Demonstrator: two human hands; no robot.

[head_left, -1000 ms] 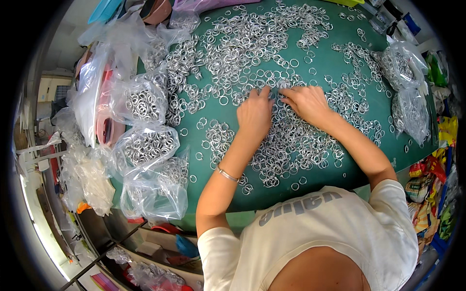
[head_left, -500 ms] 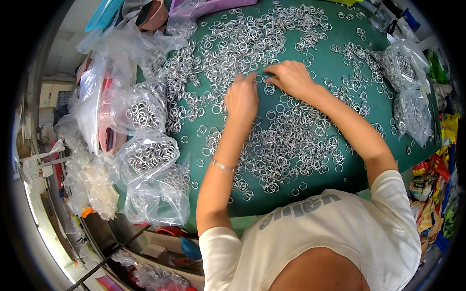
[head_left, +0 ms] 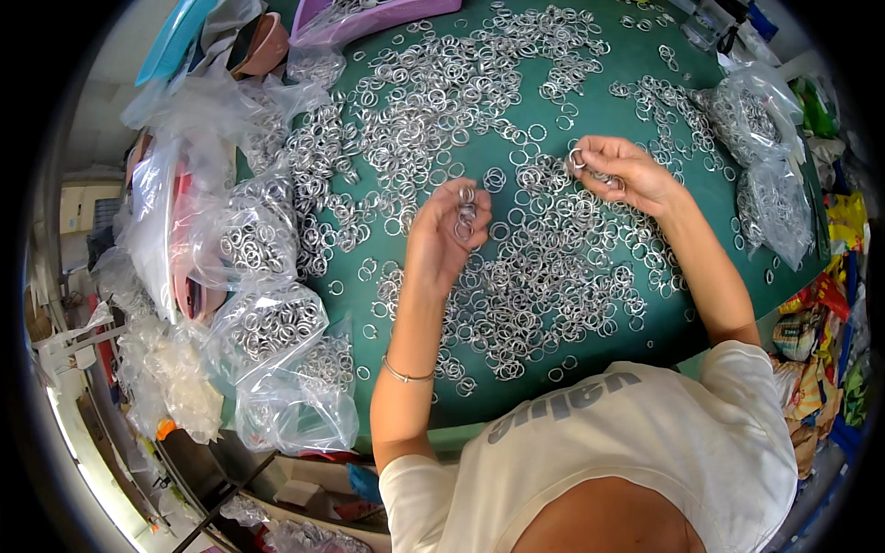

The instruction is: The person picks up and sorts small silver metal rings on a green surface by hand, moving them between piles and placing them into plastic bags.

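Observation:
Loose silver rings [head_left: 553, 286] cover much of the green table [head_left: 359, 249] in heaps. My left hand [head_left: 446, 232] is turned palm up above the middle, its fingers curled round a few silver rings [head_left: 467, 214]. To the right, over the edge of the near heap, my right hand [head_left: 627, 173] pinches one ring between thumb and forefinger. More rings sit in its curled fingers. A small stack of rings [head_left: 494, 180] lies on the table between the two hands. A larger heap [head_left: 442, 83] spreads beyond them.
Clear plastic bags full of rings [head_left: 267, 323] line the table's left side. More filled bags [head_left: 774, 194] stand at the right edge. A purple tray [head_left: 378, 23], a pink bowl [head_left: 268, 46] and a blue tray [head_left: 175, 41] are at the far left.
My hands have moved apart from the far heap. The left came nearer and turned palm up, showing rings in it; the right moved right and now visibly holds rings.

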